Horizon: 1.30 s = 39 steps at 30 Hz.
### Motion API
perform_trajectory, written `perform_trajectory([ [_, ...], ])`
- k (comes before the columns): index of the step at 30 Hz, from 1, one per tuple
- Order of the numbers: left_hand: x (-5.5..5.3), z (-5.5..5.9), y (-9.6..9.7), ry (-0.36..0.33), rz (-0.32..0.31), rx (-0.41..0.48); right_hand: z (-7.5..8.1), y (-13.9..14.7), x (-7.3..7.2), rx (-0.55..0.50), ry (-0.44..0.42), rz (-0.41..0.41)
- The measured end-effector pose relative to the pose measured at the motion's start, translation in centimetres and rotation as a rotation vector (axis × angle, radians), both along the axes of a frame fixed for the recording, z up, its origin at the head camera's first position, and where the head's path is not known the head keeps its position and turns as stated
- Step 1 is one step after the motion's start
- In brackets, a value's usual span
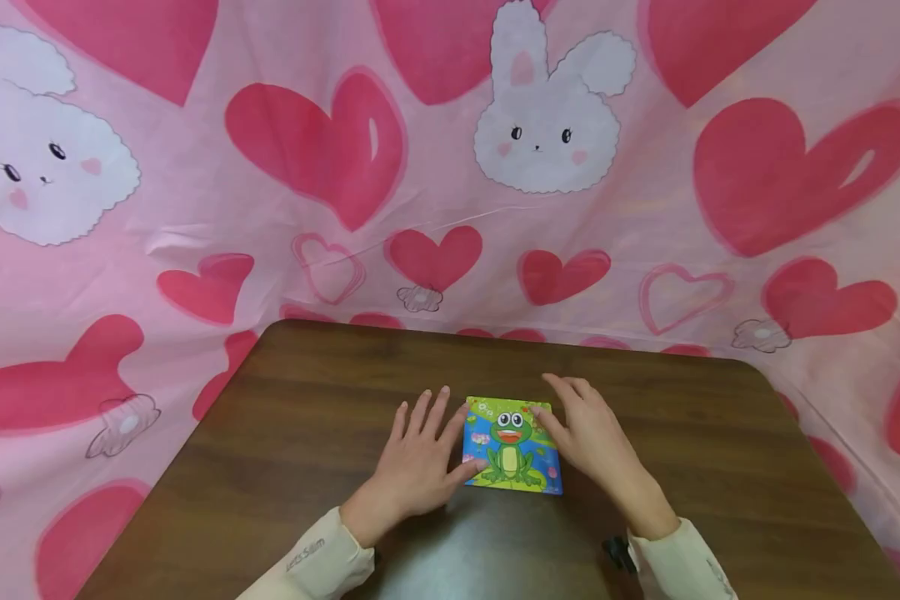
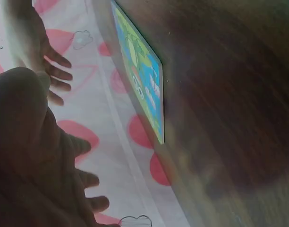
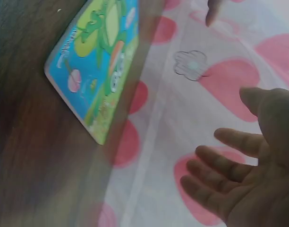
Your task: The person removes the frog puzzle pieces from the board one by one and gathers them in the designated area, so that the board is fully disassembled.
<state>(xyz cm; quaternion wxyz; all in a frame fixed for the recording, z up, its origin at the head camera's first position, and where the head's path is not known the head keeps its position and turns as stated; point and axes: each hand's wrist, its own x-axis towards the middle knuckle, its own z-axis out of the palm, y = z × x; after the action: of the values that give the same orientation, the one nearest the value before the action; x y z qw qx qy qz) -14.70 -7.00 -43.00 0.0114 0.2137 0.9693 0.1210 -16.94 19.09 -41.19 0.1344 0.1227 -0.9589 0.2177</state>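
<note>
A thin square board with a smiling green frog picture point(image 1: 509, 454) lies flat on the dark wooden table. Faint lines cross its picture in the right wrist view, where the frog board point(image 3: 95, 66) shows a pale edge. My left hand point(image 1: 418, 467) is held over the board's left side, fingers spread. Over its right side is my right hand point(image 1: 596, 437), with the fingers extended. In the left wrist view a gap separates the left hand point(image 2: 36, 146) from the frog board point(image 2: 143, 75). The right hand point(image 3: 243, 175) also hangs apart from it, holding nothing.
The brown table point(image 1: 307, 392) has rounded far corners. Behind it and at both sides hangs a pink cloth point(image 1: 435, 183) printed with hearts and white rabbits. A small black object point(image 1: 618, 552) shows at the right sleeve cuff.
</note>
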Motion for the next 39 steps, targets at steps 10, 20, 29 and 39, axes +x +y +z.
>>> perform_trajectory([
  [10,-0.3,0.2,1.4,0.021,-0.115,-0.038,-1.3,-0.6,-2.9,-0.119,0.067,0.034],
  [20,0.2,-1.2,2.8,-0.021,-0.209,-0.131,-4.0,-2.7,-5.1,-0.123,-0.115,0.053],
  [29,1.0,-2.1,4.3,-0.041,-0.279,-0.167,-5.1,-3.6,-4.9,-0.127,-0.165,0.086],
  [39,0.0,-1.4,6.8,0.002,-0.359,-0.174,-3.6,-3.4,-5.8,-0.122,-0.136,0.121],
])
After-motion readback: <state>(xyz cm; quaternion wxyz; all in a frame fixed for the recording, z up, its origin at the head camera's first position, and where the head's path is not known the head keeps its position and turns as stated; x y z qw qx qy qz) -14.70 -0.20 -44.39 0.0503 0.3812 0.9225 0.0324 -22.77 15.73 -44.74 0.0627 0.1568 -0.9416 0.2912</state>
